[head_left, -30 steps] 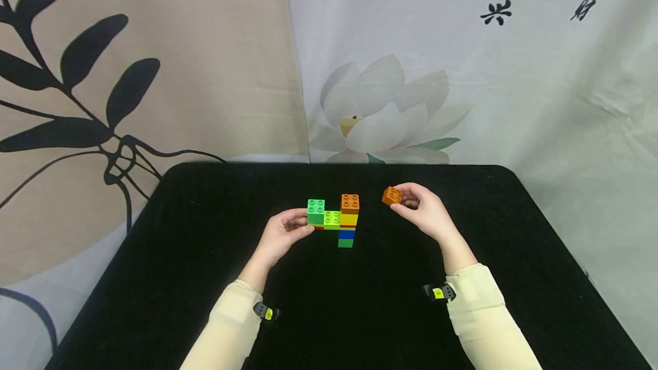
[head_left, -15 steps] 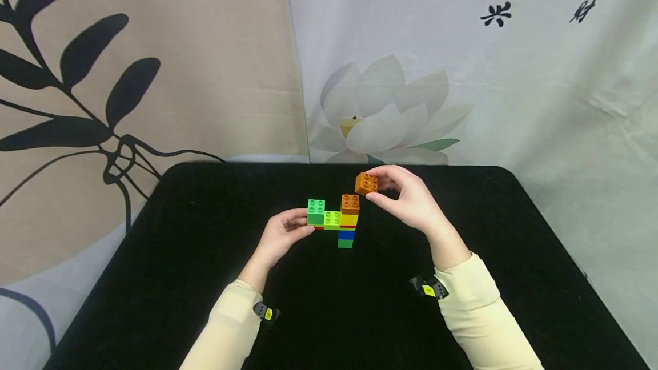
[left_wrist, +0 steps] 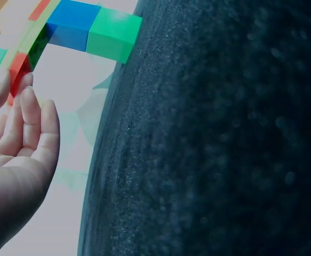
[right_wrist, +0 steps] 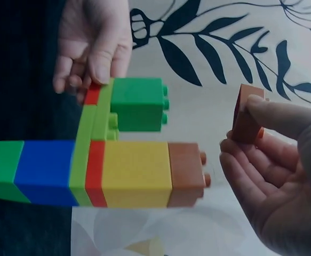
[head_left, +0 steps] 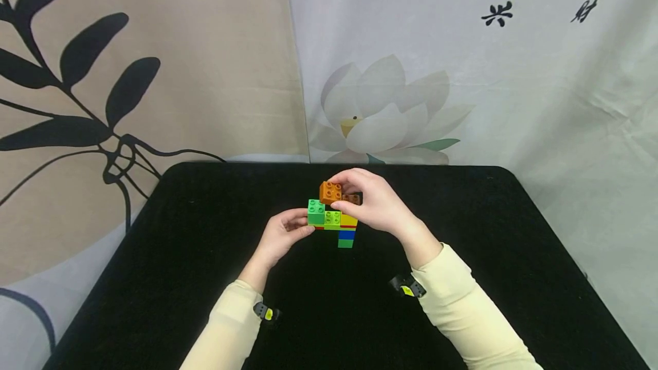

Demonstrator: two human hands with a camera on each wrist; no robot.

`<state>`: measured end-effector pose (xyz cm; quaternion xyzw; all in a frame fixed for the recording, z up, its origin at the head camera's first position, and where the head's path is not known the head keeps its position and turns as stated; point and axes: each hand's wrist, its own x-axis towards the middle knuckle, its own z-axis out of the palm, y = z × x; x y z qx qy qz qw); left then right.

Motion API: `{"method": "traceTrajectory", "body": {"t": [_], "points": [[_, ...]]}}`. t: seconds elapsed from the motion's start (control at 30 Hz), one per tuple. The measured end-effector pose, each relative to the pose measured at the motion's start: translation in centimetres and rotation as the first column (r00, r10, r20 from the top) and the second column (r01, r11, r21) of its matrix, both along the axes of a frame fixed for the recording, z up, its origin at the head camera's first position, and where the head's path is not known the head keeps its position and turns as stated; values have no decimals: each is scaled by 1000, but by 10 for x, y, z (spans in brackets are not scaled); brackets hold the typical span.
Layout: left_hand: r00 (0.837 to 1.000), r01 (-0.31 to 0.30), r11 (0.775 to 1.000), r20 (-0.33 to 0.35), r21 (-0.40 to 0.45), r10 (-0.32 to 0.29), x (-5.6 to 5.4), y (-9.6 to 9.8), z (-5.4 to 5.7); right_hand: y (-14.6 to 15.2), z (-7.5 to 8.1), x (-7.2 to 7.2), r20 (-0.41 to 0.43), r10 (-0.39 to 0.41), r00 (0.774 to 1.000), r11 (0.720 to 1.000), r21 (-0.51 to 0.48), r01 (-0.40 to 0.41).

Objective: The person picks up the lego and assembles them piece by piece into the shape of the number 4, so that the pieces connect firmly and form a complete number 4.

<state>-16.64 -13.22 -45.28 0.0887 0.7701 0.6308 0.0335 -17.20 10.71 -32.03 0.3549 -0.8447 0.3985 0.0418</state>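
Note:
My left hand (head_left: 277,238) pinches the left end of a toy-brick structure, at a red piece (left_wrist: 17,74) under a green brick (head_left: 316,214). Beside the green brick sits a lime green piece (head_left: 332,219). On the right is a column: bottom green brick (left_wrist: 114,33), blue brick (left_wrist: 72,24), lime layer, red layer, yellow brick (right_wrist: 136,173) and a brown-orange brick (right_wrist: 185,175) on top. My right hand (head_left: 377,201) pinches a loose orange brick (head_left: 330,192) between thumb and fingers. In the right wrist view, that brick is apart from the structure, above its studs.
A black-covered table (head_left: 205,301) lies under both hands. Behind its far edge hangs a printed cloth (head_left: 247,73) with dark leaves and a pale flower. A wrist-worn camera (head_left: 408,286) sits on the right cuff, another one (head_left: 266,311) on the left.
My right hand has carried the orange brick leftward, over the column's top to above the middle of the structure. The left hand and the structure have stayed in place.

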Motion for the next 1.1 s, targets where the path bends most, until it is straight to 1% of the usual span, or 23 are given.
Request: {"method": "traceTrajectory", "body": {"t": [0.17,0.3,0.4,0.53,0.73,0.87,1.1], "points": [[1000,11,1000,-20,9,-11,0,0,0,-11,-1,-1,-22,28,999,998,57,-27],[999,26,999,-35,18,-25,-1,0,0,-18,-3,-3,-60,3,998,988,153,6],[999,30,999,-38,22,-30,-1,0,0,-22,-5,-5,-87,-18,996,974,223,37],[999,28,999,-38,17,-27,-1,0,1,-25,-8,-7,-97,-38,995,960,274,63],[999,28,999,-37,16,-27,0,1,1,-28,-13,-9,-93,-70,993,946,309,96],[999,30,999,-18,24,-29,-1,2,2,-28,-16,-10,-88,-83,993,940,324,108],[1000,19,1000,-6,4,-19,-1,2,-1,-27,-20,-11,-98,-80,992,944,313,107]]}}
